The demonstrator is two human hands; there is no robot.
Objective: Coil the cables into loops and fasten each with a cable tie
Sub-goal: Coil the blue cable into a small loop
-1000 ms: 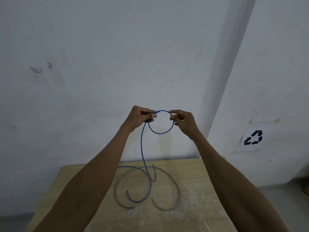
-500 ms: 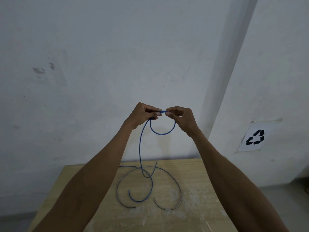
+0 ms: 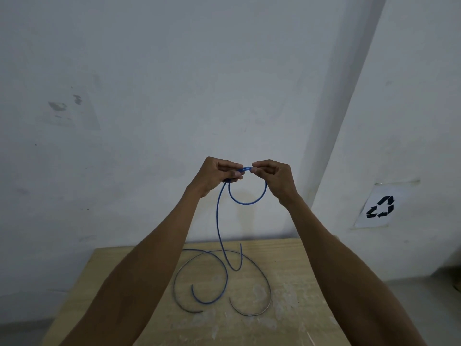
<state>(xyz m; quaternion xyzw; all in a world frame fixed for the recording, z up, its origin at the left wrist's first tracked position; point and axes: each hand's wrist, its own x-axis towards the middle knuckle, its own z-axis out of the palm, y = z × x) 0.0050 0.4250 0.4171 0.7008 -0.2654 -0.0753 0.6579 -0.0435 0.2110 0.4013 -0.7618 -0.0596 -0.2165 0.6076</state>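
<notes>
A thin blue cable [image 3: 247, 203] is held up in front of the wall, bent into a small loop. My left hand [image 3: 216, 176] pinches the top of the loop, and my right hand [image 3: 274, 176] pinches it right beside, fingertips almost touching. From my left hand the cable hangs down to the wooden table [image 3: 299, 265], where its tail curls. A grey cable [image 3: 262, 270] lies on the table in a wide open curve around it. Another blue cable piece [image 3: 223, 290] curves on the table inside the grey one. No cable tie is visible.
The white wall stands right behind the table, with a column at the right. A paper sheet with a recycling symbol [image 3: 380, 207] is stuck on the right wall. The floor [image 3: 409, 308] drops away to the right of the table's edge.
My hands have drawn together at the top of the loop, closing it. The hanging blue strand has been pulled up a little from the table.
</notes>
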